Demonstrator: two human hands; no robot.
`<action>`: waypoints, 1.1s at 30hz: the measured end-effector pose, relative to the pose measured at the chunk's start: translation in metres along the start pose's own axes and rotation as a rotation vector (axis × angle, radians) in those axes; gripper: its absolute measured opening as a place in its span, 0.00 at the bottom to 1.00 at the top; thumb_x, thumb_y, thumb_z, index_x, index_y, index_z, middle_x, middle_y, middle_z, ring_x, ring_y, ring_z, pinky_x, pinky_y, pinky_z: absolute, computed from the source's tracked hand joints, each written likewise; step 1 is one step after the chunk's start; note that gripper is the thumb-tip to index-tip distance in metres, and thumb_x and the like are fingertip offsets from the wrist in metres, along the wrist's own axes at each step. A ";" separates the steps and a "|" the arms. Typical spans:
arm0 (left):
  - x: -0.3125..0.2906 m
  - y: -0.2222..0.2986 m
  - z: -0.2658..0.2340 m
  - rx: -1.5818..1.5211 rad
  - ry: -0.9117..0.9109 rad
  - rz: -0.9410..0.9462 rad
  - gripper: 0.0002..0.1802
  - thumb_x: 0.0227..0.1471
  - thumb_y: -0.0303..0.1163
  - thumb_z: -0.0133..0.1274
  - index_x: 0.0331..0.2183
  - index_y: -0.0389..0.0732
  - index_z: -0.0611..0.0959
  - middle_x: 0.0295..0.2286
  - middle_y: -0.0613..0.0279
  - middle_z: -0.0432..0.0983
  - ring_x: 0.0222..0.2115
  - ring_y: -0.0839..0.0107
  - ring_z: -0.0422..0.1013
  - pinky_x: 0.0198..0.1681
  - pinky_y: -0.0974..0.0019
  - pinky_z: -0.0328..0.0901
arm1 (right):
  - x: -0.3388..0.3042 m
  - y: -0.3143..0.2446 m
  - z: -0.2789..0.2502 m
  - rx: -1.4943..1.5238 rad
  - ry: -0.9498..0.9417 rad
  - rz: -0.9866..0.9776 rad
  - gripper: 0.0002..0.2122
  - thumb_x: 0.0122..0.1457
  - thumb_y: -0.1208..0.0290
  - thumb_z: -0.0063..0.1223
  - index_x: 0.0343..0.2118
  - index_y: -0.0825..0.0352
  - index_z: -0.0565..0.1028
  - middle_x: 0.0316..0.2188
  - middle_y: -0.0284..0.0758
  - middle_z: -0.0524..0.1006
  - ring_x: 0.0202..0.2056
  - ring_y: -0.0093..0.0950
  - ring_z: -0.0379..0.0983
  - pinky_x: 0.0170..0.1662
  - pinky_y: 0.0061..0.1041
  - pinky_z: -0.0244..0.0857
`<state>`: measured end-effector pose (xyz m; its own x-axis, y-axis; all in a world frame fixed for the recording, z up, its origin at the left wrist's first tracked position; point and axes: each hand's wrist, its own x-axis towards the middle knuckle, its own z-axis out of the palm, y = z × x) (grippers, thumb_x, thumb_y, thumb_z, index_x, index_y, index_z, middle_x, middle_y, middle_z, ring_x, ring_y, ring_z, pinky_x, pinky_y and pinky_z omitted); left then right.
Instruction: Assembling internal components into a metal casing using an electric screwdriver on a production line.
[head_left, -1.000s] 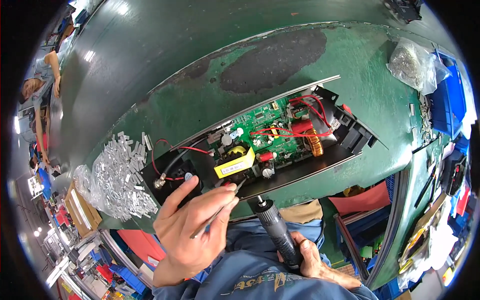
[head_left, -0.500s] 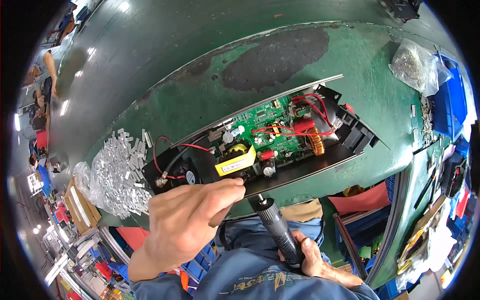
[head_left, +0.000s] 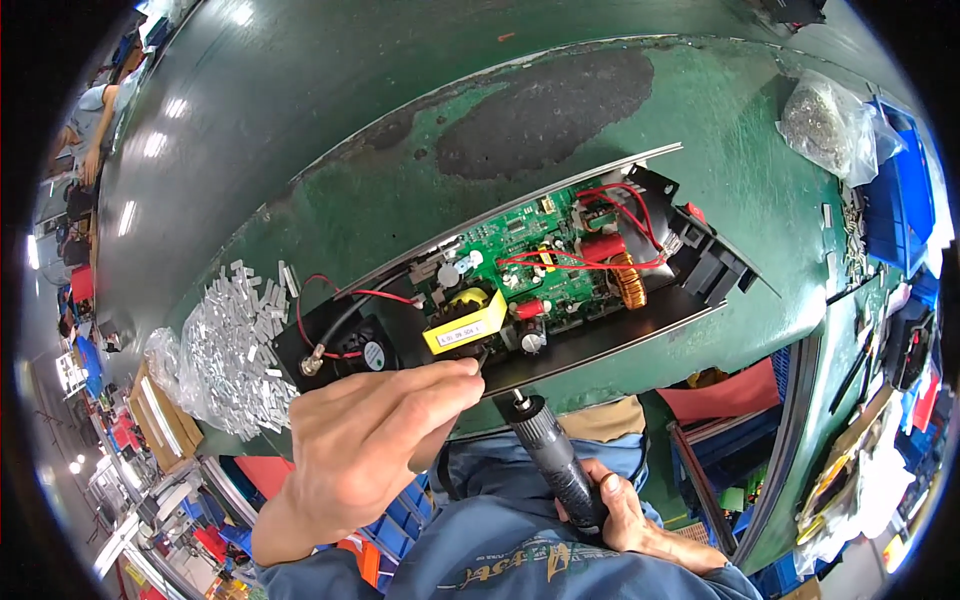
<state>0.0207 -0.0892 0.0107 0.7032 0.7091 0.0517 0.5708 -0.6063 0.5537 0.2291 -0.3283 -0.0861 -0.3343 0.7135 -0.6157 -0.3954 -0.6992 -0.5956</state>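
My right hand is wrapped round a black electric screwdriver, its tip pointing up at the near side wall of a long black metal housing. Inside that housing lies a green circuit board with a yellow-wrapped transformer, red wires and a copper coil. My left hand reaches over the near wall, fingers pinched together just below the transformer. What sits between those fingertips is too small and hidden to make out. A black fan is at the housing's left end, partly behind my left hand.
A heap of small silvery metal pieces spreads left of the housing on the green bench. To the far right are a clear bag of small parts and a blue bin. Another person's arm shows at far left.
The housing has shifted slightly to the left, and my left hand and the screwdriver's tip have moved a little with it. Both grips look the same.
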 end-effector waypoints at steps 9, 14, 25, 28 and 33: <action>-0.003 -0.002 0.007 -0.016 0.052 0.002 0.19 0.42 0.20 0.67 0.39 0.41 0.84 0.34 0.61 0.86 0.28 0.68 0.81 0.28 0.69 0.73 | 0.002 -0.007 0.011 -0.081 0.090 0.024 0.40 0.65 0.32 0.32 0.53 0.74 0.68 0.31 0.35 0.75 0.31 0.21 0.69 0.37 0.23 0.64; -0.003 -0.002 0.009 -0.030 0.052 0.008 0.20 0.41 0.19 0.66 0.40 0.41 0.82 0.34 0.62 0.86 0.28 0.67 0.82 0.28 0.69 0.74 | 0.000 -0.001 0.012 -0.068 0.097 0.021 0.40 0.65 0.31 0.33 0.54 0.74 0.68 0.32 0.35 0.75 0.31 0.21 0.69 0.37 0.23 0.64; -0.004 -0.003 0.006 -0.075 0.040 -0.009 0.20 0.43 0.19 0.67 0.40 0.40 0.81 0.35 0.62 0.85 0.27 0.68 0.81 0.28 0.69 0.74 | 0.006 -0.004 0.012 -0.014 0.088 0.027 0.43 0.64 0.29 0.32 0.53 0.74 0.70 0.29 0.35 0.76 0.29 0.22 0.70 0.36 0.22 0.63; -0.006 -0.004 0.006 -0.112 0.047 -0.043 0.19 0.44 0.19 0.67 0.40 0.40 0.81 0.35 0.61 0.85 0.27 0.67 0.81 0.28 0.69 0.74 | 0.006 -0.006 0.012 -0.113 0.107 -0.015 0.43 0.64 0.28 0.30 0.53 0.75 0.70 0.28 0.35 0.76 0.29 0.22 0.70 0.35 0.22 0.62; -0.009 0.021 -0.012 -0.179 0.251 -0.087 0.09 0.55 0.30 0.61 0.38 0.40 0.82 0.33 0.57 0.84 0.29 0.59 0.81 0.31 0.61 0.74 | 0.002 -0.005 0.008 -0.066 0.114 0.032 0.45 0.63 0.27 0.26 0.53 0.75 0.70 0.28 0.35 0.76 0.29 0.22 0.70 0.36 0.22 0.62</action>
<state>0.0212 -0.1035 0.0318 0.5162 0.8354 0.1886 0.5247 -0.4826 0.7013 0.2232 -0.3230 -0.0806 -0.2449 0.6841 -0.6871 -0.3281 -0.7253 -0.6052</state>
